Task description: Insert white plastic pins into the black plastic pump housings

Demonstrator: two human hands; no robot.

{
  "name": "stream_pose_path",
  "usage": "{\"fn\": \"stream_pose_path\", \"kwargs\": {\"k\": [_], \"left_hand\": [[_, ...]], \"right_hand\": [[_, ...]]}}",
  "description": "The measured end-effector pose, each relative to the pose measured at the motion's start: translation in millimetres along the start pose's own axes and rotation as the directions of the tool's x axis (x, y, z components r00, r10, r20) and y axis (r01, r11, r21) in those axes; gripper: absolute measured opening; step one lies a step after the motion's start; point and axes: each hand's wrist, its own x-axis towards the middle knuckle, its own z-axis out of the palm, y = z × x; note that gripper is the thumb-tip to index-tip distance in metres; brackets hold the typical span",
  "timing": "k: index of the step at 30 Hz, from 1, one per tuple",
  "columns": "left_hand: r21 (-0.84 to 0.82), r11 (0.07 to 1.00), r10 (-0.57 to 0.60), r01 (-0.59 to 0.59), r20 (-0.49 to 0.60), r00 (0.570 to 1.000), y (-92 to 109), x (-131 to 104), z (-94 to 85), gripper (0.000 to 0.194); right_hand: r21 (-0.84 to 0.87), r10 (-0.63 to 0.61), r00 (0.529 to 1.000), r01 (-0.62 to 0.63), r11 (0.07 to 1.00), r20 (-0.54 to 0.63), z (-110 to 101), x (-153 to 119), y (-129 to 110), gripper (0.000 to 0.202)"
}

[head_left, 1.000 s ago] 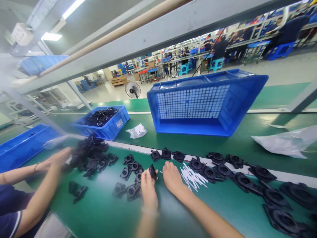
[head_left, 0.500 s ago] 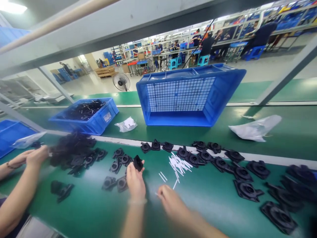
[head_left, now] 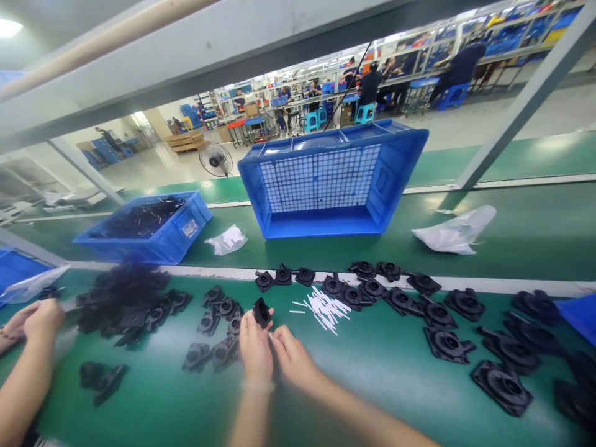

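My left hand [head_left: 256,354] grips a small black plastic housing [head_left: 262,313], held up above the green table. Close beside it, my right hand [head_left: 294,359] is closed in a pinch on a thin white stick, of which only a pale tip shows by the fingertips. The right fingertips are at the lower edge of the housing; whether the stick touches it I cannot tell. Beyond my right hand lies a loose pile of thin white sticks [head_left: 329,311]. Similar black housings [head_left: 226,307] lie left of my left hand.
More black housings [head_left: 449,344] spread along the right. A blue crate [head_left: 326,223] stands tipped on its side behind; a blue bin [head_left: 179,239] holds black parts. Plastic bags [head_left: 459,233] lie nearby. At the left, another person's hands [head_left: 35,323] work beside a heap of housings [head_left: 123,298].
My right hand has moved up and left from the table by the white sticks to the housing in my left hand. The view has shifted slightly to the right.
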Motion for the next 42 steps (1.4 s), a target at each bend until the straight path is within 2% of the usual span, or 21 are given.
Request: {"fn": "stream_pose_path", "kwargs": {"k": [3, 7, 10, 13, 16, 19, 23, 26, 31, 36, 42], "left_hand": [[-0.009, 0.999, 0.038, -0.038, -0.017, 0.999, -1, 7, -4.8, 0.033], [-0.008, 0.998, 0.057, -0.057, -0.052, 0.997, -3, 14, -10.6, 0.036], [-0.012, 0.998, 0.058, -0.059, -0.055, 0.997, -2, 14, -11.4, 0.036], [-0.032, 0.999, 0.037, -0.038, -0.036, 0.999, -1, 12, -9.3, 0.037], [-0.061, 0.998, 0.006, -0.006, -0.008, 1.000, -1, 10, -6.3, 0.039], [-0.072, 0.996, -0.055, 0.058, 0.032, 0.998, -3, 6, -2.7, 0.039], [0.006, 0.983, -0.185, 0.186, 0.123, 0.975, -7, -3, 3.1, 0.041], [0.096, 0.964, -0.260, 0.247, 0.171, 0.950, -12, -8, 6.2, 0.041], [0.213, 0.947, -0.277, 0.242, 0.151, 0.949, -20, -11, 7.4, 0.040], [0.375, 0.918, -0.225, 0.133, 0.213, 0.951, -22, -13, 7.2, 0.036], [0.389, 0.910, -0.244, 0.146, 0.216, 0.946, -22, -15, 7.9, 0.036]], "right_hand": [[0.015, 0.041, 0.990, -0.039, 0.999, -0.133, 13, 33, 1, 0.013], [0.034, 0.028, 0.960, -0.019, 0.999, -0.279, 12, 65, 12, 0.013], [-0.014, 0.031, 0.928, -0.039, 0.999, -0.373, 2, 66, 27, 0.015], [-0.043, 0.045, 0.909, -0.069, 0.997, -0.413, -14, 56, 38, 0.016], [-0.016, 0.056, 0.909, -0.068, 0.998, -0.414, -32, 40, 37, 0.015], [0.050, 0.041, 0.927, -0.024, 0.998, -0.372, -42, 17, 28, 0.014], [0.135, 0.074, 0.973, -0.045, 0.990, -0.219, -40, -16, 20, 0.019], [0.144, 0.076, 0.980, -0.050, 0.988, -0.183, -37, -30, 15, 0.019], [0.206, 0.086, 0.981, -0.050, 0.977, -0.172, -44, -29, 6, 0.018], [0.166, 0.116, 0.975, -0.084, 0.983, -0.192, -52, -25, 4, 0.019], [0.200, 0.143, 0.958, -0.094, 0.975, -0.248, -57, -20, 5, 0.017]]}}
